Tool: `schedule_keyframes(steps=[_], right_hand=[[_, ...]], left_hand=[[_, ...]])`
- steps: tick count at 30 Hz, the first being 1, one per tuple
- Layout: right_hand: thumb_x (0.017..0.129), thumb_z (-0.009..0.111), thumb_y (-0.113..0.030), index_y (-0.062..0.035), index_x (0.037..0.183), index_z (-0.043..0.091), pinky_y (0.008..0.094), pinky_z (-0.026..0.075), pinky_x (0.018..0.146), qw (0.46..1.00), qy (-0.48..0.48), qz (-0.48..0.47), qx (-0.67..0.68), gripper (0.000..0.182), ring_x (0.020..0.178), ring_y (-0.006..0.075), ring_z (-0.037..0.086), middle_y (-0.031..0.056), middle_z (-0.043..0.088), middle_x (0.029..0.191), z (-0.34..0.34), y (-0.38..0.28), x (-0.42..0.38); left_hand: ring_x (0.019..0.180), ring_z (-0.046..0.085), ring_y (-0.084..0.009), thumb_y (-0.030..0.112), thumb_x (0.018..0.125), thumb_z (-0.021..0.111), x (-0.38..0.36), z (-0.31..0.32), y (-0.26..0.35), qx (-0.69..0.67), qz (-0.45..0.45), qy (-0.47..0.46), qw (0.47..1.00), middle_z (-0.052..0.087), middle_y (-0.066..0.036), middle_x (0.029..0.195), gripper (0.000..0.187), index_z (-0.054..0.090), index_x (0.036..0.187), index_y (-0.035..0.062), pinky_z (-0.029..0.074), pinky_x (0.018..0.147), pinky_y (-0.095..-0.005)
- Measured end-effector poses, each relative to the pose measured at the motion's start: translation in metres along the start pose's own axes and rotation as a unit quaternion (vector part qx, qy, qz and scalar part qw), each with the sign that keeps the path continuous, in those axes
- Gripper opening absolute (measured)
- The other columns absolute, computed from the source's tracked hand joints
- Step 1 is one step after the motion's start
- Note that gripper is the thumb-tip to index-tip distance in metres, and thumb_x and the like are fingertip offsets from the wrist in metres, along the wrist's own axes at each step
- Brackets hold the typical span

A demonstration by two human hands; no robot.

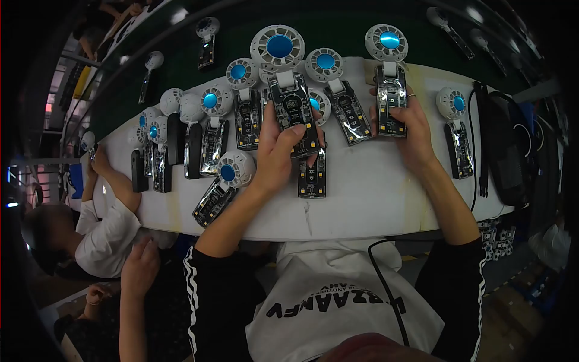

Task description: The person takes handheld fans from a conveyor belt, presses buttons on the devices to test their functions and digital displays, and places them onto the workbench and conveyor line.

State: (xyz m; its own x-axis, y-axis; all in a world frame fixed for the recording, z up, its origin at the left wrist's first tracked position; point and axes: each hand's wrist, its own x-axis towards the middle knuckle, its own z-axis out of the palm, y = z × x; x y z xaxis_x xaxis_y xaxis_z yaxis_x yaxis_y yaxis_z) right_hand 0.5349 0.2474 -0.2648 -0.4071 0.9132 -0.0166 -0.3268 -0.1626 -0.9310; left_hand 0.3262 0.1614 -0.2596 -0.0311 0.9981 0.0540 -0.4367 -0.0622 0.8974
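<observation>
My left hand (282,151) is wrapped round the dark handle of a handheld fan (292,105), its thumb on the front of the circuit board. The fan's round white head with a blue centre points away from me. In my right hand (410,123) is a second fan (391,90), held upright by its handle, with the thumb on the board. Between the two hands, a fan with a dark handle (348,113) lies on the white table (356,199). Below my left hand another handle (312,181) lies partly hidden.
More fans lie on the table's left side, one tilted fan (215,202) near my left forearm. Another fan (459,145) lies at the right, beside a black cable and a dark bag (506,163). A green surface (338,36) runs behind. Co-workers (108,235) are at the left.
</observation>
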Motion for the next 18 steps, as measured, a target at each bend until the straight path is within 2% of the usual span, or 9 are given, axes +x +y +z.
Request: schedule_keyframes(steps=[6, 7, 9, 12, 18], right_hand=[[0.077, 0.046, -0.013, -0.0007, 0.129, 0.028, 0.0341, 0.052, 0.062, 0.998, -0.05, 0.008, 0.042, 0.056, 0.08, 0.0214, 0.057, 0.0193, 0.049, 0.116, 0.018, -0.009, -0.03], [0.077, 0.046, -0.013, -0.0007, 0.129, 0.028, 0.0341, 0.052, 0.062, 0.998, -0.047, 0.008, 0.039, 0.056, 0.08, 0.0214, 0.057, 0.0193, 0.049, 0.116, 0.02, -0.009, -0.041], [0.077, 0.047, -0.014, -0.0007, 0.129, 0.028, 0.0342, 0.052, 0.06, 0.998, -0.046, 0.024, 0.045, 0.057, 0.082, 0.0216, 0.057, 0.0194, 0.048, 0.116, 0.022, -0.008, -0.064], [0.076, 0.047, -0.015, -0.0003, 0.128, 0.028, 0.034, 0.051, 0.058, 0.998, -0.02, 0.026, 0.057, 0.057, 0.082, 0.0222, 0.057, 0.0191, 0.048, 0.115, 0.023, 0.007, -0.093], [0.075, 0.048, -0.014, 0.0019, 0.126, 0.029, 0.0345, 0.051, 0.058, 0.995, 0.038, 0.027, 0.091, 0.057, 0.081, 0.0229, 0.057, 0.0198, 0.048, 0.114, 0.01, 0.029, -0.13]], left_hand=[[0.073, 0.059, -0.019, 0.009, 0.087, 0.044, -0.031, 0.03, 0.003, -0.038, -0.017, -0.023, 0.999, 0.05, -0.015, 0.106, 0.044, 0.025, 0.126, 0.0064, 0.046, 0.044, -0.0251], [0.07, 0.058, -0.0239, 0.016, 0.083, 0.047, -0.041, 0.048, 0.001, -0.038, -0.007, 0.016, 0.999, 0.047, -0.019, 0.103, 0.043, 0.031, 0.119, 0.0002, 0.043, 0.036, -0.0265], [0.069, 0.058, -0.0242, 0.016, 0.082, 0.048, -0.061, 0.064, -0.01, -0.074, -0.018, 0.022, 0.997, 0.047, -0.02, 0.102, 0.044, 0.031, 0.12, 0.0002, 0.043, 0.036, -0.0266], [0.068, 0.058, -0.0243, 0.015, 0.081, 0.049, -0.078, 0.074, -0.028, -0.133, -0.035, 0.031, 0.99, 0.047, -0.02, 0.102, 0.047, 0.03, 0.121, 0.0004, 0.043, 0.036, -0.0263], [0.073, 0.058, -0.0234, 0.011, 0.083, 0.046, -0.091, 0.074, -0.053, -0.09, -0.068, 0.01, 0.994, 0.048, -0.019, 0.104, 0.045, 0.028, 0.122, 0.0014, 0.045, 0.039, -0.0253]])
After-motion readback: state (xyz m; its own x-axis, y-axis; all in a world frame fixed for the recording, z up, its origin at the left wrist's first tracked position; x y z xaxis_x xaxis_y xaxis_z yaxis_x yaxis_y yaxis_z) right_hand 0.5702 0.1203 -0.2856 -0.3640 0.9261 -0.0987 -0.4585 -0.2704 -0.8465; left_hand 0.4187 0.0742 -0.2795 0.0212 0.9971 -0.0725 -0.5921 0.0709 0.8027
